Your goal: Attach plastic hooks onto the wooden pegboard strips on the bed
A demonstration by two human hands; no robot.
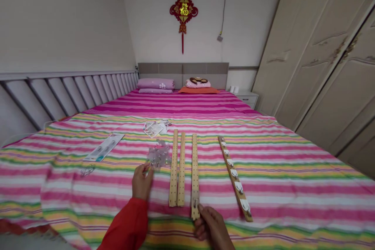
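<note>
My left hand, in a red sleeve, rests on the striped bedspread with its fingertips pinched at the edge of a clear plastic bag of small hooks. My right hand grips the near end of a single perforated wooden strip, where a small clear hook sits. Two more wooden strips lie side by side just left of it. A fourth strip, angled to the right, carries several white hooks.
A flat package and a small wire piece lie to the left. Opened plastic packaging sits farther up the bed. Pillows are at the headboard. A wardrobe stands on the right, and slatted panels lean against the left wall.
</note>
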